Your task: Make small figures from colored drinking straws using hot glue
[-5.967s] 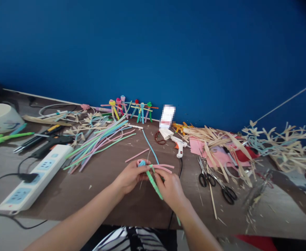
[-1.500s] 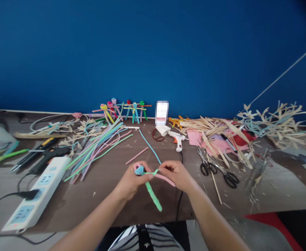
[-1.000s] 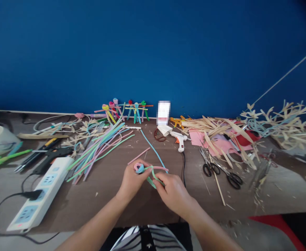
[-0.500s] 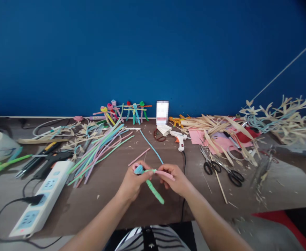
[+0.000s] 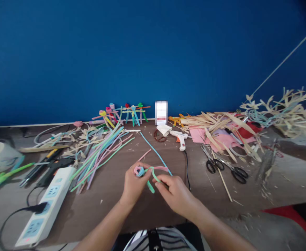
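Note:
My left hand (image 5: 135, 181) is closed around a small pipe-cleaner figure (image 5: 140, 171) with a pink and blue coiled head and a wrapped green leg hanging below. A pink pipe-cleaner arm (image 5: 160, 168) sticks out to the right. My right hand (image 5: 172, 190) pinches the loose end of a green pipe cleaner (image 5: 155, 175) that runs from the figure's middle. Just beyond my hands a single blue pipe cleaner (image 5: 155, 151) lies on the table, with a short pink piece (image 5: 144, 155) beside it.
Loose pipe cleaners (image 5: 103, 150) and a white power strip (image 5: 46, 205) lie left. Finished figures (image 5: 133, 115) lean on the blue wall. To the right are a white glue gun (image 5: 182, 140), scissors (image 5: 238, 174), a thin stick (image 5: 224, 184) and pale strips (image 5: 210, 120).
My right hand has shifted from the pink arm to the green strand, drawing it down and right. The figure has turned slightly, so its green leg shows less.

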Tool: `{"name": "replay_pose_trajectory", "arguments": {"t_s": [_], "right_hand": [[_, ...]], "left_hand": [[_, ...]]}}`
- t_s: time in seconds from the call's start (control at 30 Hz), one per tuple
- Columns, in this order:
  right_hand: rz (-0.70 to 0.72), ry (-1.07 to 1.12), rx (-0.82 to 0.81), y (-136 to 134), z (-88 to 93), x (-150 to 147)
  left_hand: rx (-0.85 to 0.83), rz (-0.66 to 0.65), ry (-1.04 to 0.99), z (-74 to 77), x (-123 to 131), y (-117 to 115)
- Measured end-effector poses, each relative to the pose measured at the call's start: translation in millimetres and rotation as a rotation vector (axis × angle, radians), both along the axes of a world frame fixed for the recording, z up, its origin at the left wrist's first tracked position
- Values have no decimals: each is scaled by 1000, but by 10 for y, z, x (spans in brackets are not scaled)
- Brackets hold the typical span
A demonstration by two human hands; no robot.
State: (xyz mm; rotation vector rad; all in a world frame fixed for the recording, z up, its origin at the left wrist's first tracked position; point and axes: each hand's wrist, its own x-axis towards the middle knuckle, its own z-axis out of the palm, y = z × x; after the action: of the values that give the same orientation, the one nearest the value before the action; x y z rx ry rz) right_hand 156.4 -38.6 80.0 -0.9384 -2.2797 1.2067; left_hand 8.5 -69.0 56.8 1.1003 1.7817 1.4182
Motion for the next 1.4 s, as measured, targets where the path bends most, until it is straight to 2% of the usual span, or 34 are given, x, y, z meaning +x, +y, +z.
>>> {"name": "replay_pose_trajectory", "arguments": {"t_s": [0.13,0.23,0.33,0.4,0.47,0.57,0.63,0.7,0.8,0.87,0.97,1.03,1.13,1.2,1.3,1.4], "right_hand": [[-119,30,49,241,49,73],[-153,111,-122,415,-72,68],[-59,142,-358,409,-238,2],[-17,107,-408,306,-322,-50],[-4,64,-343,176,-354,-84],[-5,-34,-79,38,-286,-79],[-8,-114,100,12,-181,-47],[-5,-154,196,35,-68,-9],[-18,-125,214,137,44,35],[-53,-85,184,232,49,47],[-106,5,77,365,-40,39],[-82,80,-28,412,-131,21],[20,159,-177,388,-248,-17],[10,176,-218,322,-289,-48],[-80,191,-188,200,-288,-92],[-54,187,-140,104,-257,-112]], "left_hand": [[-34,-177,-111,25,-25,-14],[-39,-240,-377,34,-20,-19],[17,-181,-598,8,14,-6],[54,-81,-615,-37,31,11],[66,15,-528,-90,29,26],[41,87,-320,-130,-5,32],[15,80,-206,-117,-30,27],[-6,25,-143,-87,-45,19],[-19,-94,-136,-54,-46,6],[-31,-173,-180,-48,-39,-6],[-44,-285,-348,-39,-24,-25],[-28,-300,-500,-25,-10,-34],[19,-226,-661,3,16,-30],[36,-143,-720,10,31,-17],[55,12,-740,-18,39,9],[76,107,-658,-85,32,26]]}}
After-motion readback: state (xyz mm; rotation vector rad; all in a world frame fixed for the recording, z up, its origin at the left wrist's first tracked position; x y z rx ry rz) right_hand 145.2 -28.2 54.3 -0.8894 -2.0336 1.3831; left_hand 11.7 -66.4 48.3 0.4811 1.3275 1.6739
